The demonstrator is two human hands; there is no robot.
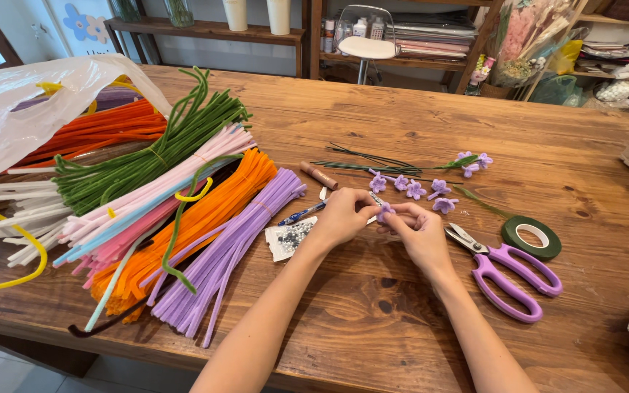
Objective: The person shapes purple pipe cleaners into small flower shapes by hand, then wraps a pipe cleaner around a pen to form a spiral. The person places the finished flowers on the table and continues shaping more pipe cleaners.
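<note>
1. The left hand [342, 215] and right hand [420, 233] meet above the wooden table [373, 306], fingers pressed together in a pinch on a small purple pipe-cleaner flower [384, 211] held between both sets of fingertips
2. For a clean result, keep the flower pinched close to its centre and work with fingertips only, so the petals are not flattened
3. Finished purple flowers [416, 188] lie just beyond the hands, near the green wire stems [365, 164]
4. Purple-handled scissors [507, 269] and a green tape roll [531, 237] lie to the right, apart from the hands
5. Bundled pipe cleaners [183, 218] crowd the left; a bead packet [289, 236] sits beside the left wrist
</note>
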